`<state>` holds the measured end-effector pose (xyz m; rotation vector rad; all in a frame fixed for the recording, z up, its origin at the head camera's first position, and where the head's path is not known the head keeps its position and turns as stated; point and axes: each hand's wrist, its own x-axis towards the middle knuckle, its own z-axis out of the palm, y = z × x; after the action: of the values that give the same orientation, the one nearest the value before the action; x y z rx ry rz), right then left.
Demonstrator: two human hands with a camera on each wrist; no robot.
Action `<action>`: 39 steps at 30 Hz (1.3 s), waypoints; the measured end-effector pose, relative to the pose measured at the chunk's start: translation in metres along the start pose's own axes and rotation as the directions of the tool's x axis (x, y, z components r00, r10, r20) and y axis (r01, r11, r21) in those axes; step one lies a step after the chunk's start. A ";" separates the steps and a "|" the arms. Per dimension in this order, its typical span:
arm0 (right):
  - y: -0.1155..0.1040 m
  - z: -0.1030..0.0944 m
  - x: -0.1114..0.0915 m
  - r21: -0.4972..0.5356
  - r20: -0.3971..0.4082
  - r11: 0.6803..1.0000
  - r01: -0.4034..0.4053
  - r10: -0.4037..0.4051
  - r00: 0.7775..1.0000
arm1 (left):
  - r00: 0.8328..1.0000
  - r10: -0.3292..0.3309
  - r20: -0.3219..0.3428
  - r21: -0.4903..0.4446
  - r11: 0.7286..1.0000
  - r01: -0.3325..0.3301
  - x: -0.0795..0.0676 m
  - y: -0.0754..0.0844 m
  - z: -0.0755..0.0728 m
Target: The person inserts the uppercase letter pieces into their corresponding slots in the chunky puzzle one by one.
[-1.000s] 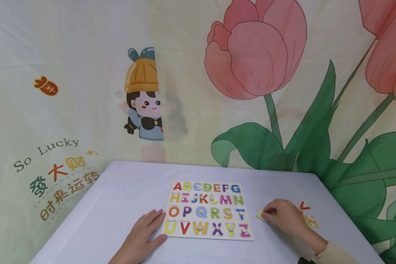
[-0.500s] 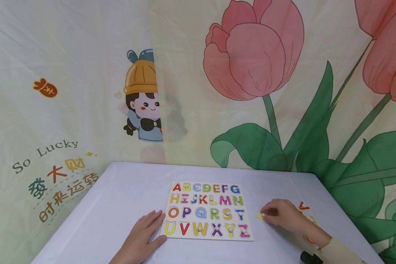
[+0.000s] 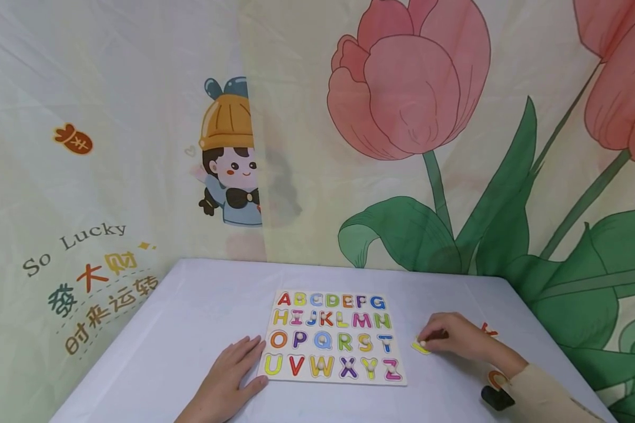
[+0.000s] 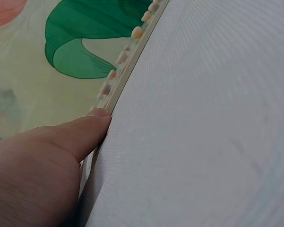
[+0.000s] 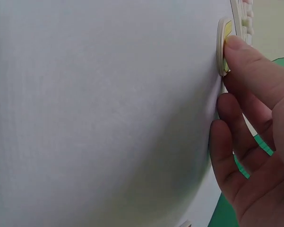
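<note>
My left hand [image 3: 227, 376] lies with fairly straight fingers at the left edge of a white wooden alphabet puzzle board [image 3: 332, 382]. In the left wrist view its thumb [image 4: 85, 132] presses against the board's edge [image 4: 127, 66]. To the right of the board, my right hand [image 3: 452, 336] pinches a yellow letter piece [image 3: 421, 350] between thumb and fingertips, low over the table. The right wrist view shows this piece [image 5: 220, 49] edge-on, with yellow on its face; the fingers hide which letter it is. Many letters on the board carry small knobs.
A red letter piece [image 3: 488, 329] lies behind the right forearm, partly covered. An orange rounded piece [image 3: 497, 377] peeks out by the sleeve, beside a black device [image 3: 497, 398] at the wrist. White cloth [image 3: 201, 305] covers the table, and a printed curtain [image 3: 296, 176] hangs behind.
The right hand has risen and shifted slightly while holding the yellow piece, which has turned a little. Its forearm now hides the yellow H and uncovers the orange piece. The left hand has stayed put.
</note>
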<state>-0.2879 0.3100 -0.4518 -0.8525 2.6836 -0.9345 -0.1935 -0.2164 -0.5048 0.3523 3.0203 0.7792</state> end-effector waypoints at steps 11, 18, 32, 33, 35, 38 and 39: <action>0.002 0.000 -0.004 0.082 0.018 0.994 -0.069 0.068 0.998 | 1.000 -0.001 0.008 -0.004 1.000 0.001 0.000 0.003 0.001; 0.002 -0.001 -0.007 0.027 0.003 0.997 -0.075 0.075 0.997 | 0.999 0.047 0.008 -0.004 0.999 -0.047 -0.001 0.004 0.001; -0.101 0.058 0.027 0.007 -0.224 0.994 -0.107 0.106 0.969 | 0.998 0.060 -0.007 -0.003 0.998 -0.060 -0.002 0.001 -0.002; -0.110 0.065 0.032 0.018 -0.227 0.994 -0.106 0.108 0.968 | 0.998 0.058 -0.005 0.003 0.998 -0.058 -0.002 0.001 -0.002; -0.127 0.080 0.043 0.037 -0.238 0.994 -0.102 0.108 0.965 | 0.999 0.053 -0.004 0.011 0.999 -0.053 -0.002 0.001 -0.003; -0.148 0.101 0.058 0.058 -0.250 0.994 -0.091 0.103 0.963 | 0.999 0.045 0.000 0.009 0.999 -0.045 -0.002 0.001 -0.004; -0.155 0.107 0.062 0.065 -0.255 0.994 -0.084 0.098 0.962 | 0.999 0.041 0.003 0.007 0.999 -0.041 -0.002 0.002 -0.004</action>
<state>-0.2316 0.1205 -0.4396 -0.6285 2.8695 -1.1626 -0.1915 -0.2172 -0.5008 0.4165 3.0235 0.7699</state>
